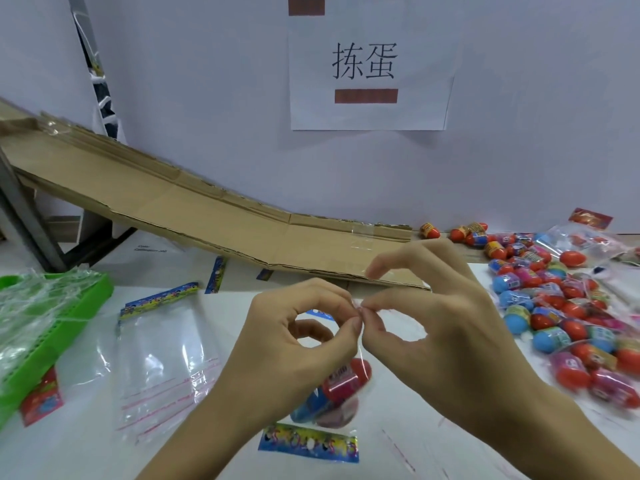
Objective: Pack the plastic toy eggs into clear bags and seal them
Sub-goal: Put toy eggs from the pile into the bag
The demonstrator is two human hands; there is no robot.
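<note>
Both hands are up over the middle of the worktop [398,455], holding a filled clear bag [346,348] by its open top edge. The left hand [294,344] pinches the film between thumb and forefinger, its other fingers curled loosely under; the right hand [446,327] pinches the same edge just beside it, fingertips all but touching the left ones, with the remaining fingers spread and lifted. So each grip is closed tight on thin plastic and nothing else.

The bag hangs down from that pinch. In its belly sit a red toy egg [349,377], a blue one [304,407] and a darker, purplish one [337,412], and the printed header card [308,445] lies at the bottom, near the person. I'd judge the film soft, slick and crackly, with almost no weight of its own; the eggs are hard, light shells that will roll and pull the bag to one side. The place to hold is just where the fingers are, on the red-lined seal strip at the mouth, working along it.

To the left lies a small stack of empty bags [162,358], flat, their red seal lines showing. Left of those, a green basket [52,344] holds crumpled clear wrap. On the right, a loose heap of toy eggs [561,317] covers the worktop, and beyond it another bag with eggs [581,247] lies packed. A cardboard chute [194,216] slopes down behind the hands.
</note>
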